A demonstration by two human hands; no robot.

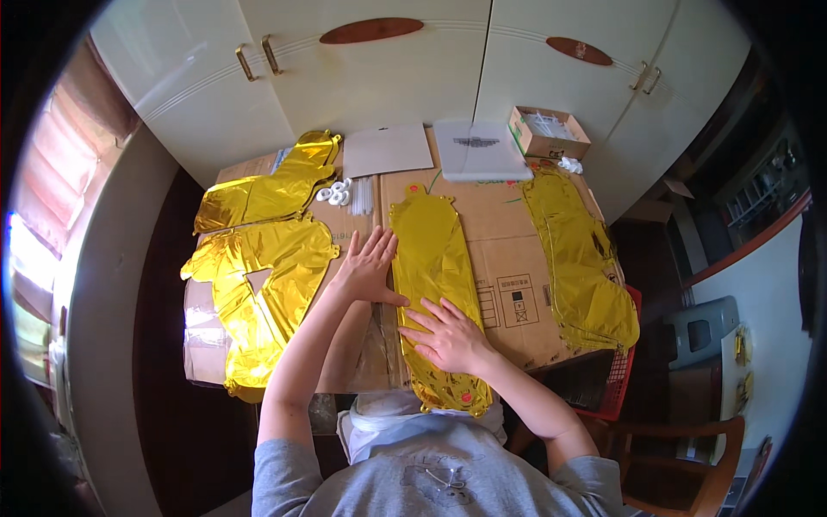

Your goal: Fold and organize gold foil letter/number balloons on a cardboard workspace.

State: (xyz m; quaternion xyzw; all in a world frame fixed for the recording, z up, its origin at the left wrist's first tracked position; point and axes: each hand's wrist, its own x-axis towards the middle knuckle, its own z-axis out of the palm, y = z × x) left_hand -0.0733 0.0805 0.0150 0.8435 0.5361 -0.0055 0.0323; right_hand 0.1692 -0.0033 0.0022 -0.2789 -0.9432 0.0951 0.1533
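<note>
A long gold foil balloon (428,233), deflated, lies flat down the middle of the cardboard in front of me. My left hand (370,268) has its fingers spread over the balloon's left edge, the thumb pointing to the right. Lower down, my right hand (450,337) rests flat on the same foil with its fingers apart. Neither hand holds anything. To the left lie two more flat gold foil balloons, a near one (297,267) and a far one (267,191). Another gold foil balloon (581,267) is spread at the right.
White ribbon rolls (334,191) and clear straws (362,196) sit beyond my left hand. A grey sheet (388,151) and a white plastic packet (480,151) lie at the back. A small carton (549,131) holds white pieces. A red crate (618,379) stands under the right edge.
</note>
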